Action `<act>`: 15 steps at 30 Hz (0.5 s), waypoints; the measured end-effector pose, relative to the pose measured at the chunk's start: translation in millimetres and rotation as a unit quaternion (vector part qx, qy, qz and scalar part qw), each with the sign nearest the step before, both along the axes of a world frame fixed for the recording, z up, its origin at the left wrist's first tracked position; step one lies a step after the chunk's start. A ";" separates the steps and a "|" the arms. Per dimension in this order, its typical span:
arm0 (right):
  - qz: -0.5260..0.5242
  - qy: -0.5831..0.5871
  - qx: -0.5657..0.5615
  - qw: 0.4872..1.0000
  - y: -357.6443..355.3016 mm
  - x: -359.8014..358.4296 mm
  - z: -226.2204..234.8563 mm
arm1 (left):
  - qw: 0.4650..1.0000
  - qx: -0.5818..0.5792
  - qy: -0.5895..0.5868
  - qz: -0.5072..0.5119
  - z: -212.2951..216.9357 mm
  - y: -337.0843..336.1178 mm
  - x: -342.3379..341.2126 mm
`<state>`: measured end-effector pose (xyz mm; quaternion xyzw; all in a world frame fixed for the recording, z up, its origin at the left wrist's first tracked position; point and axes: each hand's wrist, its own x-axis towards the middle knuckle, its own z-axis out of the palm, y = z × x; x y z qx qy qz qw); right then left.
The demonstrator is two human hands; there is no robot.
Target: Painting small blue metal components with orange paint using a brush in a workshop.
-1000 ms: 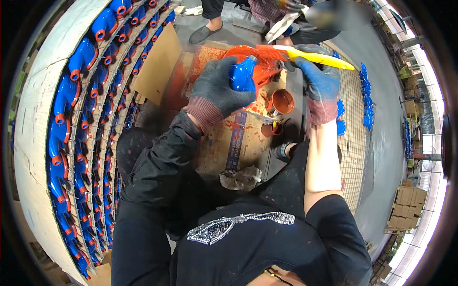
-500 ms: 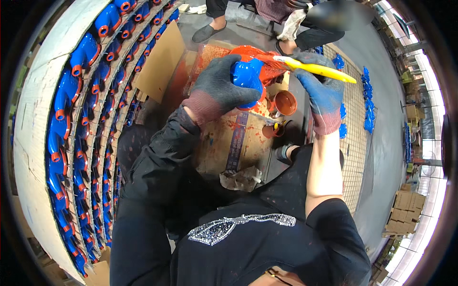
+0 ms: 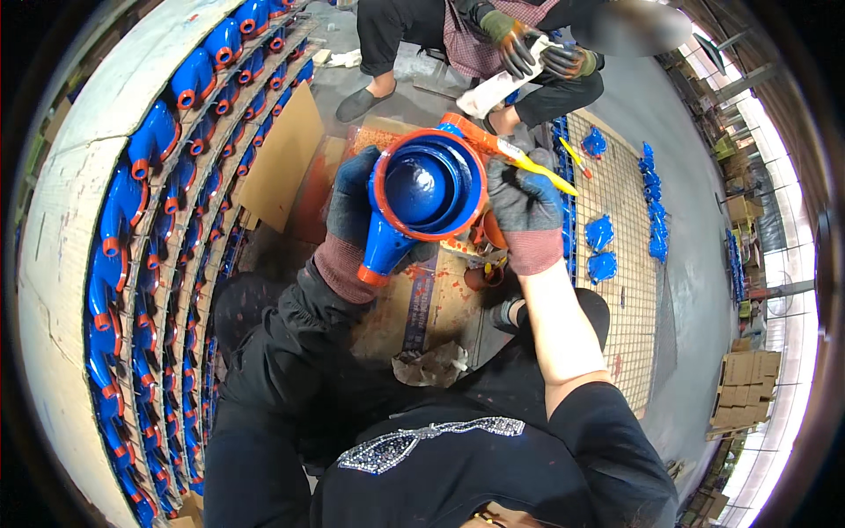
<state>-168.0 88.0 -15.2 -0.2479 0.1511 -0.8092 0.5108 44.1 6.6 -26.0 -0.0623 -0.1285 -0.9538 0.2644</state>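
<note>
A glossy blue pipe-like housing (image 3: 427,185), with a wide round mouth and two narrower necks edged in orange-red, is held up before me. My left hand (image 3: 352,202), in a dark glove with a maroon cuff, is closed around its left side. In my right hand (image 3: 526,198), also gloved, is a yellow-handled paintbrush (image 3: 553,172). Its orange-coated end lies at the upper right neck of the housing; whether the bristles touch it I cannot tell. Partly hidden below my right hand are an orange paint cup (image 3: 493,231) and a smaller cup (image 3: 480,278).
Tiered shelves of blue housings (image 3: 114,238) rise at my left, with a cardboard sheet (image 3: 280,163) beside them. At right, a mesh rack (image 3: 625,308) holds blue pieces and another brush (image 3: 576,158). Opposite sits a person with gloved hands (image 3: 524,55) holding a white cloth (image 3: 502,88).
The housing has turned so its wide mouth faces me, and it has come nearer. My right hand and brush have moved left and down, out of the red area to its neck.
</note>
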 end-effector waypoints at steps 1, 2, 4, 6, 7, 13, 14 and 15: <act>0.000 -0.018 0.002 1.000 -1.3 0.8 -4.7 | 0.999 -0.005 -0.017 0.027 -4.2 2.0 -1.9; 0.003 -0.042 0.000 0.999 -2.9 2.3 -9.4 | 1.000 -0.001 0.014 0.010 -6.7 2.5 -3.1; -0.003 -0.033 0.015 0.999 -6.3 4.8 -16.6 | 1.000 -0.017 0.004 0.020 -8.1 4.4 -4.5; -0.028 -0.005 0.054 0.998 -8.1 6.4 -20.1 | 0.998 -0.029 -0.040 0.043 -5.7 6.7 -4.6; -0.049 -0.036 0.103 0.993 -9.8 6.3 -20.4 | 0.998 -0.022 -0.043 0.038 -3.8 7.7 -5.0; -0.003 -0.032 0.035 0.999 -6.0 -11.7 -13.3 | 0.999 0.004 -0.043 -0.006 1.2 8.6 -8.8; 0.001 0.005 0.034 0.999 -6.0 -15.8 -12.7 | 0.998 -0.013 -0.062 0.019 1.1 7.4 -9.7; -0.007 0.020 0.037 0.999 -6.3 -19.0 -13.2 | 0.995 -0.029 -0.081 0.043 1.0 6.3 -10.3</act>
